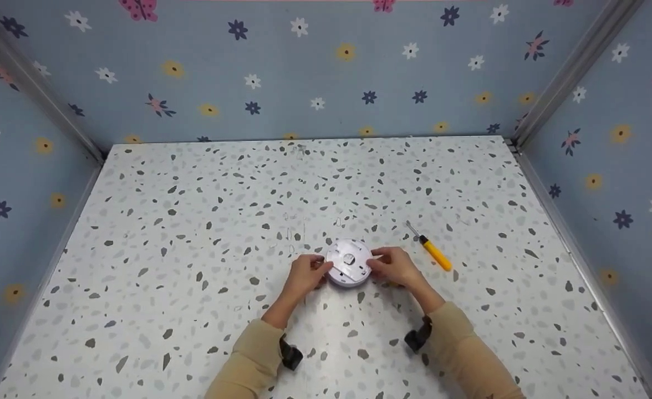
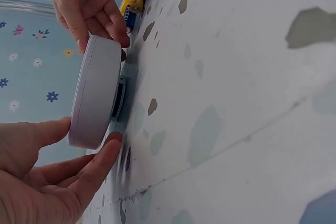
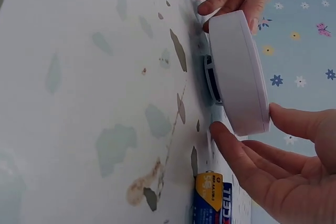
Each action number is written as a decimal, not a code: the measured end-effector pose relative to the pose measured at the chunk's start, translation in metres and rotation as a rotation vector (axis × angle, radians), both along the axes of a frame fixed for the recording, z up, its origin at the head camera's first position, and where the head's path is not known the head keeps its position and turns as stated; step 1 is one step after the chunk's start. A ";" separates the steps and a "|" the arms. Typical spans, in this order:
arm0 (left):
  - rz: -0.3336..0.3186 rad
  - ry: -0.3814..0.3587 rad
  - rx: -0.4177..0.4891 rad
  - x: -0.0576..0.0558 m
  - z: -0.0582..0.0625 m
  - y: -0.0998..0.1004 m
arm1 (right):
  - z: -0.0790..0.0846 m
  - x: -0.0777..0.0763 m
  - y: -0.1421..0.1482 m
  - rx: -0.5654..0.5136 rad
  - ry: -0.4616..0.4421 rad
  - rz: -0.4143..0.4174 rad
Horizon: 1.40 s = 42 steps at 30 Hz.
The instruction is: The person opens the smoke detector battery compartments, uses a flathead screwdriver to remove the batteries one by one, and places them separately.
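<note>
A round white plastic device [image 1: 349, 261] has its slotted face up, with a small raised piece at its centre. My left hand [image 1: 306, 272] grips its left rim, thumb at the upper edge and fingers lower down. On the opposite rim, my right hand [image 1: 395, 266] pinches it the same way. The wrist views show the white side wall [image 2: 95, 93] and a dark-edged part [image 3: 211, 80] sticking out underneath, close to the tabletop. Two blue-and-yellow batteries [image 3: 209, 195] lie beside the right hand; in the head view I cannot make them out.
A screwdriver [image 1: 436, 254] with a yellow handle lies to the right of the right hand. The speckled white table [image 1: 193, 221] is bordered by blue flowered panels [image 1: 315, 72] at the back and both sides.
</note>
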State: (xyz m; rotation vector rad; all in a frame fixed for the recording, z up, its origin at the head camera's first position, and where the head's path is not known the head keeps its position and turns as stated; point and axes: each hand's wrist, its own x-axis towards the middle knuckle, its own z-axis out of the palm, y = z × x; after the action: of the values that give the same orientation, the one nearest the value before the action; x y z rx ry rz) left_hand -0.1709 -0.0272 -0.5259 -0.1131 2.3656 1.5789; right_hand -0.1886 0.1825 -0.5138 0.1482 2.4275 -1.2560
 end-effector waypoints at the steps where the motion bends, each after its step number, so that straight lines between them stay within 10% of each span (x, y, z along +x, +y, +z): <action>1: -0.006 0.002 0.009 0.000 0.000 0.000 | 0.000 0.000 0.000 -0.002 0.005 0.002; 42: 0.065 0.328 0.316 -0.024 -0.006 -0.010 | -0.003 -0.017 -0.001 -0.399 0.249 -0.082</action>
State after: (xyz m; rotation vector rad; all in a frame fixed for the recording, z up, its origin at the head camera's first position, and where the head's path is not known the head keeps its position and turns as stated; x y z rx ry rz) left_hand -0.1945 -0.0373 -0.5324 0.1491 2.3193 2.1204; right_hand -0.2056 0.1820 -0.5168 -0.0254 2.3262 -1.8637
